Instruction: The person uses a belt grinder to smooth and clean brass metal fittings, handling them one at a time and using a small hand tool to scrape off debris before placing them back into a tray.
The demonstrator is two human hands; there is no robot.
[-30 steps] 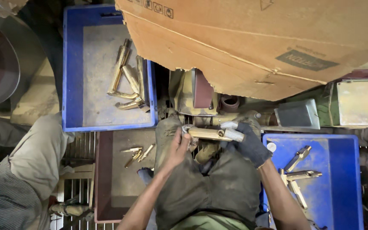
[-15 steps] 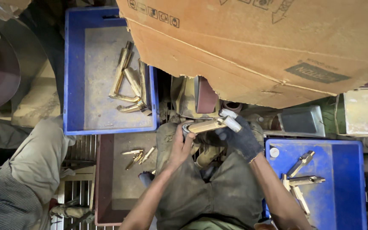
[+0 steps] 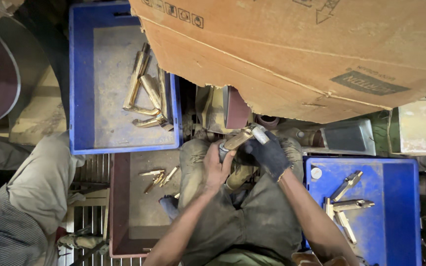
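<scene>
A brass tube-shaped part (image 3: pixel 239 140) lies tilted between my two hands, above my lap. My left hand (image 3: pixel 217 166), bare, grips its lower left end. My right hand (image 3: pixel 270 154), in a dark glove, holds the upper right end, which has a pale silvery tip. The part sits close to a reddish sanding belt (image 3: pixel 236 109) just beyond my knees, under a cardboard sheet. Whether it touches the belt is not visible.
A blue crate (image 3: pixel 82 83) at upper left holds several brass parts (image 3: pixel 146 96). A maroon tray (image 3: pixel 119 207) holds small brass pieces (image 3: pixel 159 177). Another blue crate (image 3: pixel 398 212) at right holds several silvery parts (image 3: pixel 343 204). A large cardboard sheet (image 3: pixel 297 49) overhangs. Another person's leg (image 3: pixel 40 182) is at left.
The brass part has tipped from nearly level to slanted, its right end raised toward the belt. Both hands shifted up and slightly right with it.
</scene>
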